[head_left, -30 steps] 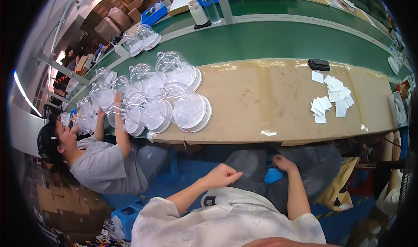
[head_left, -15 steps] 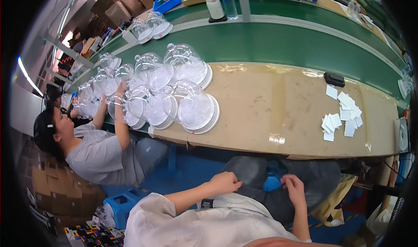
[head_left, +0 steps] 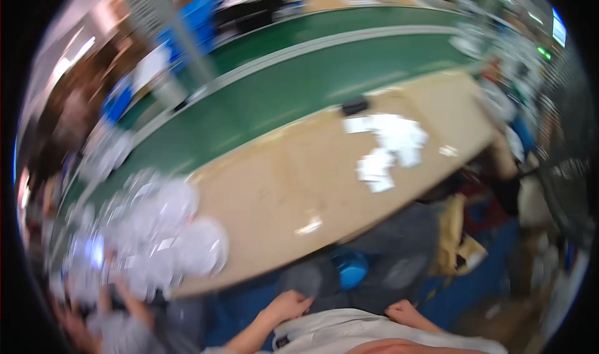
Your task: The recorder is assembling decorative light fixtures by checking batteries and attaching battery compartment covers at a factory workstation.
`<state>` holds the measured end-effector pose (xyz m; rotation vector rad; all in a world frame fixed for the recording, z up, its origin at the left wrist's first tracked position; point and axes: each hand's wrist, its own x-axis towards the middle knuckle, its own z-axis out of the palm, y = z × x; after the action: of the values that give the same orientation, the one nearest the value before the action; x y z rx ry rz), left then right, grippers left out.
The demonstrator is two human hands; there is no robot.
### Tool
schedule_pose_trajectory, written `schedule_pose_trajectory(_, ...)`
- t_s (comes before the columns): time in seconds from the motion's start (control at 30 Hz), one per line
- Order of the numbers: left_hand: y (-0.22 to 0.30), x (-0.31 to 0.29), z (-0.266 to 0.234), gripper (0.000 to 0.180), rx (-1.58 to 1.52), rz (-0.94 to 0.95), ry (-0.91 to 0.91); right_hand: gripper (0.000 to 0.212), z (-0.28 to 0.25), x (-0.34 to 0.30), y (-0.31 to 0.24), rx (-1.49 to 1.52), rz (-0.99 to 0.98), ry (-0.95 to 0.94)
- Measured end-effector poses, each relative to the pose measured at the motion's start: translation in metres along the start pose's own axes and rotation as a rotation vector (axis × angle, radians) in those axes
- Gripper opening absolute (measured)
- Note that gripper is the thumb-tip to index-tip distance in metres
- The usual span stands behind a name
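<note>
My left hand [head_left: 290, 305] rests low over my lap, its fingers curled, and nothing shows in it. On the other side of my lap, my right hand [head_left: 402, 311] is also curled closed, with nothing visible in its fingers. Between my dark-clad knees is a rounded blue thing [head_left: 352, 270], apart from both hands; its kind is unclear. Ahead, white square cards [head_left: 399, 132] lie in a loose pile on the cardboard-covered table [head_left: 268, 210]. Near the pile is a small black object [head_left: 355, 106]. Motion blurs much of the picture.
Clear domes on white round bases [head_left: 203, 245] crowd the table's left end, where a co-worker's arms [head_left: 134, 301] reach in. Behind runs a green surface [head_left: 249, 117] with a pale rail. A yellowish bag [head_left: 452, 241] stands right of my knees.
The view has swung right, so the cards appear nearer the middle and the domes farther left. My right hand has drawn back from beside the blue thing, and its fingers have curled in.
</note>
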<state>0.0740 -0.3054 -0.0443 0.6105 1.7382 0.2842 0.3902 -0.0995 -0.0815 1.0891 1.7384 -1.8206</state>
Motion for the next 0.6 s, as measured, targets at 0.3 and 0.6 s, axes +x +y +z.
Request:
schedule_pose_trajectory(0.3,0.004,0.024,-0.013,0.042,-0.403,-0.043,-0.008,0.050,0.000,-0.010,-0.024,0.045,-0.012,0.027)
schedule_pose_trajectory(0.6,-0.070,0.079,-0.021,0.043,-0.457,0.074,-0.163,0.058,0.005,0.010,-0.031,0.021,0.037,0.012)
